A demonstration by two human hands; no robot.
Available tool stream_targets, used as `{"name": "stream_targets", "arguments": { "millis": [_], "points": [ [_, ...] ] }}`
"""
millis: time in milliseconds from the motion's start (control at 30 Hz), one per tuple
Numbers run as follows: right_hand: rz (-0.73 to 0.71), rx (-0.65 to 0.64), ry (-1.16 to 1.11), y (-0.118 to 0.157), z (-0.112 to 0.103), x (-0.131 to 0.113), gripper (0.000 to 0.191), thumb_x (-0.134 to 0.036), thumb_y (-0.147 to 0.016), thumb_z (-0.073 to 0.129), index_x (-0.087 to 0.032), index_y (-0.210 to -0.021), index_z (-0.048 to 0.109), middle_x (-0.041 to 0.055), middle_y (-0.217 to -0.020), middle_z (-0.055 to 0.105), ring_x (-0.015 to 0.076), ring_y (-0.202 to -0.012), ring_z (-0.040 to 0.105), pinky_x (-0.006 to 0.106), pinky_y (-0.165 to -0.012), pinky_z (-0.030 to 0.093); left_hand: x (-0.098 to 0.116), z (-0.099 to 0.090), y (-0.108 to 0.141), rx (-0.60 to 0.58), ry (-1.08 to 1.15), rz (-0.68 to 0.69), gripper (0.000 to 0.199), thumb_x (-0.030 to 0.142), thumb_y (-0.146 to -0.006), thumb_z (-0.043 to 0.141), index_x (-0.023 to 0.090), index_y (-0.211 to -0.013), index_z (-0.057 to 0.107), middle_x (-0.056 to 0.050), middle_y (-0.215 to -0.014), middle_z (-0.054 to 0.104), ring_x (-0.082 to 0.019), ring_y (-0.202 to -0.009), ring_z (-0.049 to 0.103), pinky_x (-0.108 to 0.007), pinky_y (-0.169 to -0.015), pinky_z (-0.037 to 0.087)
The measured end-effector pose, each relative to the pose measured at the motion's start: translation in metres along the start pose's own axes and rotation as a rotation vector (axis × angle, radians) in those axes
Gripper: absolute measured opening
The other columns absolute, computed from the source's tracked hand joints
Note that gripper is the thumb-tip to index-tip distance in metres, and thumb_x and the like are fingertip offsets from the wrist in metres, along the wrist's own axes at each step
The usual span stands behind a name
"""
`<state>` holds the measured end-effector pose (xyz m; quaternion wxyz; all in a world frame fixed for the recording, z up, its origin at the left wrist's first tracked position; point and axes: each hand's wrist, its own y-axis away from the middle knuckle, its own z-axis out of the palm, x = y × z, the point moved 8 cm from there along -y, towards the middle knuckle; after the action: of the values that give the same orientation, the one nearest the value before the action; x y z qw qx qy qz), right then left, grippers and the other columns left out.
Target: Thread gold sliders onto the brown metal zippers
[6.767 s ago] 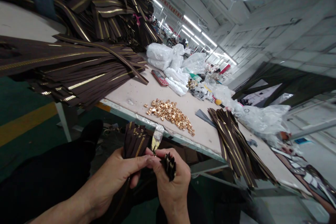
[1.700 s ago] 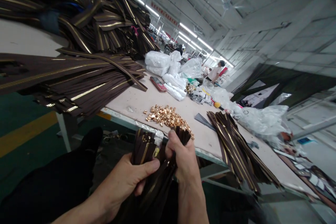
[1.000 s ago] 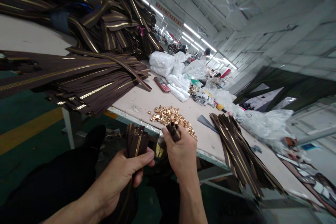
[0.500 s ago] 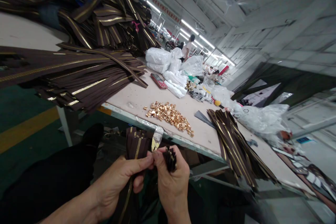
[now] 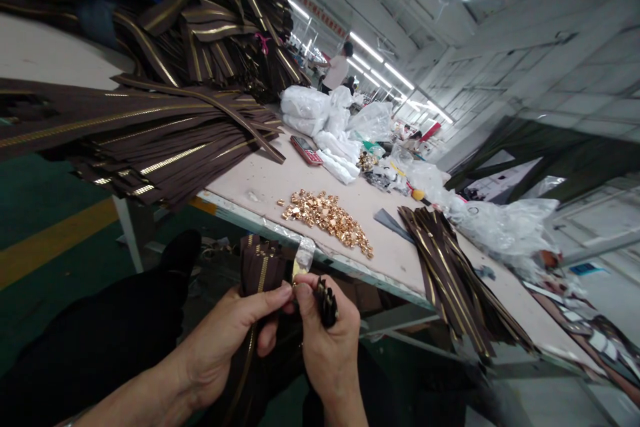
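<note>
My left hand (image 5: 225,340) is closed on a bundle of brown zippers (image 5: 260,270) with gold teeth, thumb lying over the tapes. Beside it my right hand (image 5: 330,347) grips another bunch of zipper tapes (image 5: 327,303), whose dark ends poke out between thumb and fingers. Both sets of fingertips nearly meet at a taped metal piece (image 5: 303,259) fixed at the table edge. What lies between the fingertips is too small to make out. Just beyond, a heap of small gold metal zipper parts (image 5: 327,217) lies on the table.
Large piles of brown zippers (image 5: 165,127) cover the table's left side. A red phone (image 5: 306,150) lies near white plastic bags (image 5: 305,107). More zippers (image 5: 445,273) hang over the edge at right. A person (image 5: 337,68) stands far back.
The view has shifted slightly. My right fingertips have moved up a little towards the taped metal piece, and my left thumb has drawn slightly away. The distant person has moved left.
</note>
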<state>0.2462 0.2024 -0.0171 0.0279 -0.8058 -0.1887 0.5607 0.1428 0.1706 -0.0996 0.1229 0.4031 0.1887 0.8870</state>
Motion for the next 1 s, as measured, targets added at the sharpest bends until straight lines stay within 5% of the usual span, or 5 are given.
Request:
{"name": "stream_targets", "arguments": {
  "millis": [233, 533, 767, 1000],
  "points": [
    [-0.039, 0.036, 0.025, -0.001, -0.003, -0.001, 0.020, -0.031, -0.096, 0.060, -0.019, -0.096, 0.076, 0.0049, -0.084, 0.073, 0.0185, -0.076, 0.069, 0.026, -0.070, 0.052, 0.002, 0.002, -0.003, 0.028, 0.005, 0.005, 0.047, 0.052, -0.056, 0.090, 0.016, -0.073, 0.065, 0.008, -0.042, 0.045, -0.005, -0.040, 0.035, -0.018, -0.043, 0.025],
    [-0.356, -0.025, 0.094, 0.002, -0.003, -0.018, 0.024, -0.015, -0.095, 0.059, -0.022, -0.111, 0.075, 0.0027, -0.084, 0.072, 0.0140, -0.074, 0.069, 0.022, -0.067, 0.052, 0.001, -0.001, -0.002, 0.025, -0.048, 0.060, 0.048, 0.055, -0.056, 0.089, 0.016, -0.073, 0.067, 0.007, -0.043, 0.047, -0.006, -0.043, 0.035, -0.018, -0.045, 0.025],
    [-0.361, -0.088, 0.032, 0.000, 0.000, -0.015, 0.028, -0.013, -0.094, 0.059, -0.025, -0.114, 0.075, 0.0014, -0.083, 0.072, 0.0120, -0.067, 0.066, 0.020, -0.064, 0.052, -0.007, 0.000, 0.001, 0.019, -0.025, 0.007, 0.050, 0.056, -0.053, 0.090, 0.016, -0.068, 0.065, 0.006, -0.040, 0.045, -0.006, -0.042, 0.035, -0.019, -0.046, 0.027],
    [-0.390, -0.034, 0.013, -0.005, 0.000, -0.014, 0.022, -0.012, -0.092, 0.060, -0.019, -0.106, 0.077, 0.0010, -0.071, 0.067, 0.0114, -0.059, 0.063, 0.020, -0.058, 0.050, -0.006, 0.002, -0.002, -0.025, 0.001, 0.016, 0.041, 0.051, -0.065, 0.086, 0.016, -0.066, 0.065, 0.005, -0.044, 0.049, -0.006, -0.042, 0.036, -0.019, -0.045, 0.027]
  ]
}}
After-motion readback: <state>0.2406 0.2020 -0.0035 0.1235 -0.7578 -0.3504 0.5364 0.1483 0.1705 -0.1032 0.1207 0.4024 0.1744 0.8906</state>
